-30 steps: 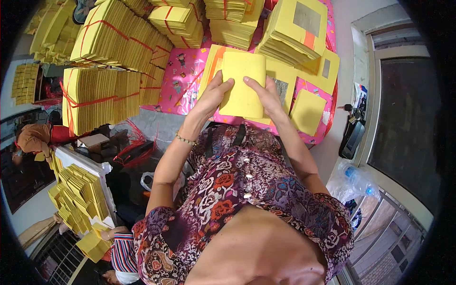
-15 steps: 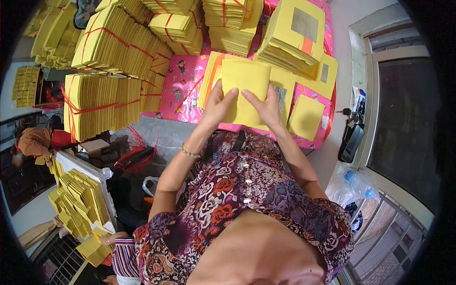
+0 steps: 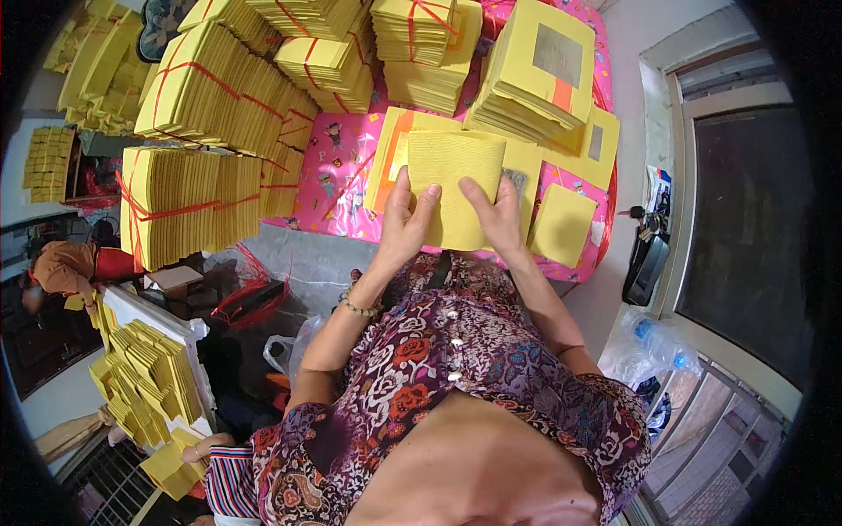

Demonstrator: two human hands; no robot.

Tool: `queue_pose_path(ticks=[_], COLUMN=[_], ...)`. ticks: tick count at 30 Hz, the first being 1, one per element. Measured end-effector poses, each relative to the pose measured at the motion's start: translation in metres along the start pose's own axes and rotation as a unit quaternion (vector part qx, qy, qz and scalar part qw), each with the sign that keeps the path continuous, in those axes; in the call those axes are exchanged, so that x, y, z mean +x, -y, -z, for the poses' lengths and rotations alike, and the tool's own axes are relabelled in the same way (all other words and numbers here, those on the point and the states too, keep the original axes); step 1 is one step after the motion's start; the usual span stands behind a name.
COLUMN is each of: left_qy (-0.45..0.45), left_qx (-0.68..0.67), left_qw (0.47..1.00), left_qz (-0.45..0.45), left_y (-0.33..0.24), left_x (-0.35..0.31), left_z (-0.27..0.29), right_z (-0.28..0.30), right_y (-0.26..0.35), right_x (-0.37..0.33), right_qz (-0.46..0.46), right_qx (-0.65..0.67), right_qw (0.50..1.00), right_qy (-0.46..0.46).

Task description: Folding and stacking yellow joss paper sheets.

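Both hands on one yellow paper stack (image 3: 456, 184), held just above the bench (image 3: 338, 175) right in front of the torso. Left hand (image 3: 405, 226) grips the lower left edge, thumb on top, fingers wrapped under. Right hand (image 3: 498, 215) clamps the lower right edge the same way, fingers (image 3: 478, 195) spread flat over the top sheet. Both grips closed on the stack; edges look squared up.

Under and around it: loose yellow sheets (image 3: 399, 153) lying flat on the pink printed cover, some showing orange or grey panels. A single yellow square (image 3: 561, 223) lies to the right, apart from the stack. A taller unbound pile with a grey square on top (image 3: 544, 74) sits further back right.

Progress, judging from the layout: a lot is done. Many bundles tied with red string (image 3: 202, 114) are lined up left and back, more bundles (image 3: 421, 35) at the far edge. The stack in hand carries no string. Loose sheets and the unbound pile also remain.

Lower left, off the bench: a tray of yellow packs (image 3: 153, 377); another person's hand (image 3: 206, 449) with a striped sleeve holds a yellow piece there. A clear plastic bag (image 3: 649, 351) sits by the window, right.
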State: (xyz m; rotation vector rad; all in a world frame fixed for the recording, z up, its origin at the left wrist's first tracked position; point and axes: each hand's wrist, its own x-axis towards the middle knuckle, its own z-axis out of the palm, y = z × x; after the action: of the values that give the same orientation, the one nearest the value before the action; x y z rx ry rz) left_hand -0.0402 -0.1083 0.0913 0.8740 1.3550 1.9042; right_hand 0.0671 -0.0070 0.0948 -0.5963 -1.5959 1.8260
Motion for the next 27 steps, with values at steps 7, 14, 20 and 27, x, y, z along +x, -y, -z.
queue_pose_path(ticks=[7, 14, 20, 27], left_qy=[0.002, -0.002, -0.006, -0.01], left_qx=[-0.008, 0.0, -0.003, -0.03], left_qw=[1.0, 1.0, 1.0, 0.999], left_qz=[0.018, 0.004, 0.003, 0.04], left_y=[-0.005, -0.007, -0.003, -0.003], left_x=[-0.002, -0.004, -0.003, -0.005], left_z=[-0.001, -0.002, -0.002, 0.002], right_z=[-0.001, -0.002, -0.004, 0.002], right_y=[-0.002, -0.001, 0.001, 0.01], right_x=[-0.001, 0.0, -0.002, 0.006], right_qz=[0.024, 0.022, 0.023, 0.031], right_qx=[0.027, 0.018, 0.015, 0.036], right_qw=[0.999, 1.0, 0.999, 0.998], right_qy=[-0.009, -0.005, -0.018, -0.032])
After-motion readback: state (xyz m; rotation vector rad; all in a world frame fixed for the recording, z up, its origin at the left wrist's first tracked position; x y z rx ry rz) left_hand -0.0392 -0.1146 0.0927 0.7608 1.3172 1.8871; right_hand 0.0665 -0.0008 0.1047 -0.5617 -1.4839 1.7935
